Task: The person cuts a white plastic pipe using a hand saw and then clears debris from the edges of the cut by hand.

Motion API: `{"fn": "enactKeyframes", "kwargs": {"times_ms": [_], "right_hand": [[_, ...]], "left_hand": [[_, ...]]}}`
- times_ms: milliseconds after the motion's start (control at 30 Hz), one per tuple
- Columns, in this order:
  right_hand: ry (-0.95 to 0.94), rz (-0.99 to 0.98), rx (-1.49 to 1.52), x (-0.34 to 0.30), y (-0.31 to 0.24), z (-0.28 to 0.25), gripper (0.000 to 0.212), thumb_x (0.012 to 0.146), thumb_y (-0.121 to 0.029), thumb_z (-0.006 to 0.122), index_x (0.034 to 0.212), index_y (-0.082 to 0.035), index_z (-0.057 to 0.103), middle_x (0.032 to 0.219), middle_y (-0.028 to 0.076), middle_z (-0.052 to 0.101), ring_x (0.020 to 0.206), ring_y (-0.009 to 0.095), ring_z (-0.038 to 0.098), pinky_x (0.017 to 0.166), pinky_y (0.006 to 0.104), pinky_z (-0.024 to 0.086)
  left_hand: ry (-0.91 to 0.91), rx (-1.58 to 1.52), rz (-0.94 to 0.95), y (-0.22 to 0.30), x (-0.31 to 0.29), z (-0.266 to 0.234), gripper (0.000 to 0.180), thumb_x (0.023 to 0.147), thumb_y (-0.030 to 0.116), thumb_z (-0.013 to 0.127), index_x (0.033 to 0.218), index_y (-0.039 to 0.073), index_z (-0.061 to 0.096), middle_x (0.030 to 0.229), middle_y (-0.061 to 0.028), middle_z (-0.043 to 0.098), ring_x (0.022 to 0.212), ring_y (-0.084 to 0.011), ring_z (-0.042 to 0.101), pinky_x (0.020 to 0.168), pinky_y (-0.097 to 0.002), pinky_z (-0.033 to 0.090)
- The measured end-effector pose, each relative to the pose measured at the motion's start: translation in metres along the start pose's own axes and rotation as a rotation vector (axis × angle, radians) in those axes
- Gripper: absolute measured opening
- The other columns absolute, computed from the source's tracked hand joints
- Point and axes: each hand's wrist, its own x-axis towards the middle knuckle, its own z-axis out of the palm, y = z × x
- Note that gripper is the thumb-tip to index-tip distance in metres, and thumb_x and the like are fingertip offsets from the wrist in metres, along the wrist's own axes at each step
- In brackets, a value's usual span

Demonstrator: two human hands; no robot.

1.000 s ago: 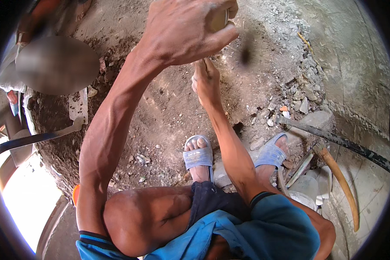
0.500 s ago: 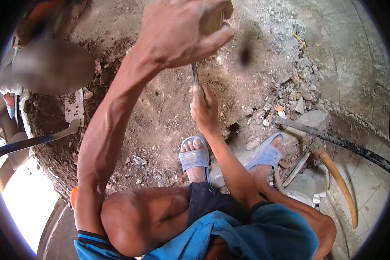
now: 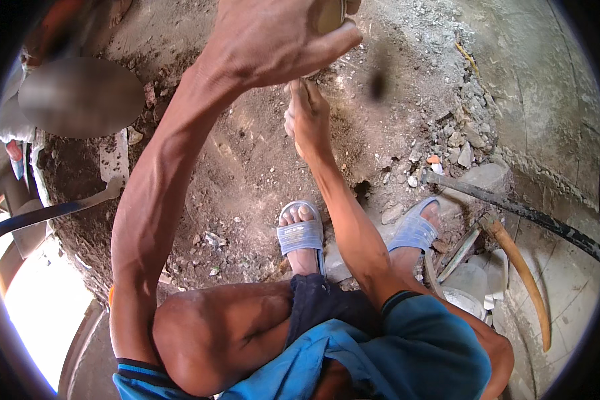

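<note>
My left hand [image 3: 273, 43] reaches over the dirt at the top of the view, its fingers curled around a round, pale yellowish thing [image 3: 331, 16] with a lighter rim. Part of that thing is hidden by the fingers and the picture's edge. Just beneath, my right hand [image 3: 308, 119] is closed in a pinch, fingertips almost against the underside of my left hand. The thin grey metal rod seen in its fingers earlier is out of sight now. Below both hands lies the dusty, stony ground [image 3: 247, 180].
My feet, in blue sandals [image 3: 300, 237], rest on the dirt near a small dark hole [image 3: 362, 190]. A metal-bladed tool [image 3: 115, 157] lies left. Rubble [image 3: 460, 150], a dark pole [image 3: 513, 210], a curved wooden handle [image 3: 523, 283] and a whitish container [image 3: 463, 300] are right. A blurred patch covers the upper left.
My right hand has moved up close beneath my left hand, and the grey rod between them no longer shows. My left hand has shifted slightly upward in the view.
</note>
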Motion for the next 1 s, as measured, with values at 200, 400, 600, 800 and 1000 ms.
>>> {"fn": "enactKeyframes", "kwargs": {"times_ms": [200,400,600,800,1000], "right_hand": [[0.056,-0.119,-0.28,-0.027,0.028,-0.021,0.031,0.108,-0.035,0.05,0.09,-0.01,0.056,0.054,-0.009,0.037,0.037,0.001,0.03,0.03,0.0224,0.027],[0.118,-0.143,-0.329,-0.022,0.036,-0.016,0.033,0.106,-0.037,0.052,0.087,-0.011,0.056,0.052,-0.009,0.039,0.037,0.002,0.034,0.03,0.0226,0.026],[-0.006,0.238,-0.089,0.001,0.008,-0.006,0.029,0.106,-0.034,0.055,0.102,-0.006,0.059,0.077,0.003,0.054,0.057,0.014,0.05,0.047,0.0304,0.04],[0.277,0.271,-0.003,-0.074,0.029,-0.005,0.021,0.101,-0.03,0.061,0.106,-0.01,0.061,0.065,-0.007,0.038,0.042,0.005,0.036,0.034,0.0215,0.028],[0.113,0.025,0.012,0.009,-0.014,-0.001,0.032,0.103,-0.041,0.058,0.095,-0.011,0.055,0.063,-0.008,0.032,0.044,0.002,0.028,0.036,0.0213,0.023]], "left_hand": [[0.068,0.025,0.021,0.003,0.005,0.001,0.033,0.085,0.038,0.065,0.106,0.013,0.066,0.114,-0.0123,0.061,0.106,-0.0308,0.055,0.083,-0.0505,0.048],[-0.013,0.103,-0.022,0.013,0.004,0.0,0.032,0.086,0.039,0.064,0.103,0.013,0.067,0.114,-0.0119,0.062,0.103,-0.0292,0.056,0.081,-0.048,0.047],[0.071,0.078,0.081,-0.003,0.011,0.023,0.03,0.09,0.038,0.064,0.104,0.011,0.066,0.113,-0.0133,0.062,0.105,-0.0309,0.055,0.084,-0.0496,0.048],[0.086,0.057,-0.048,-0.009,0.0,0.018,0.037,0.081,0.046,0.071,0.102,0.016,0.074,0.11,-0.0123,0.066,0.11,-0.0302,0.059,0.083,-0.0489,0.055],[0.176,-0.069,0.04,0.004,0.015,0.022,0.03,0.074,0.042,0.07,0.089,0.017,0.076,0.11,-0.0124,0.065,0.107,-0.0326,0.059,0.076,-0.05,0.052]]}}
